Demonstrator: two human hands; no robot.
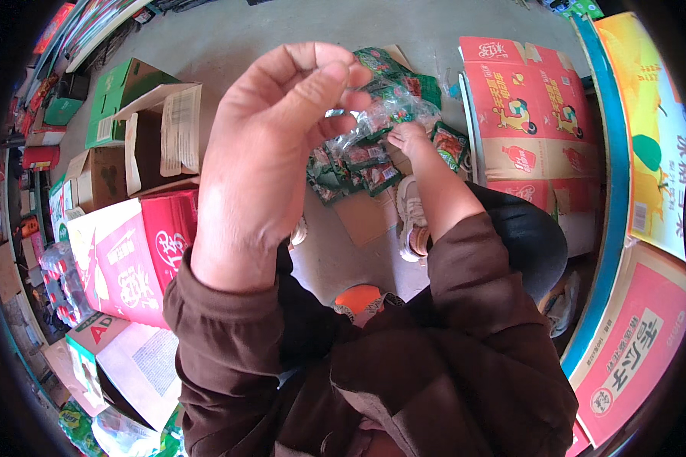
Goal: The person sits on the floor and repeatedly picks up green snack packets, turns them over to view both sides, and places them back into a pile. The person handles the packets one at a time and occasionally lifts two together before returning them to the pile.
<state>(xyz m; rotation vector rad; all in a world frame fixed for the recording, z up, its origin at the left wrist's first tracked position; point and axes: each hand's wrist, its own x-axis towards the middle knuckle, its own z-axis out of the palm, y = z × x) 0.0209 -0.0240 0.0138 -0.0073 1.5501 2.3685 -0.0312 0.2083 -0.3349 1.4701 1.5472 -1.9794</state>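
Observation:
Close to the camera, my left hand (pixel 277 137) is raised with its fingers curled and the thumb near the index finger. Whether anything thin is pinched there cannot be made out. Farther down, my right hand (pixel 410 139) reaches to the edge of a crumpled clear plastic bag (pixel 371 117), its fingers bent against it. Green and red food packets (pixel 351 168) lie in a pile below and around the bag. One separate packet (pixel 450 145) rests to the right of my right hand. My left hand hides part of the pile.
A flattened cardboard piece (pixel 363 217) lies on the floor by my shoe (pixel 413 208). Red cartons (pixel 526 108) stand at right beside a teal shelf edge (pixel 609 188). Opened boxes (pixel 163 131), a pink carton (pixel 120 257) and bottles (pixel 63 280) crowd the left. An orange round thing (pixel 357 297) sits below me.

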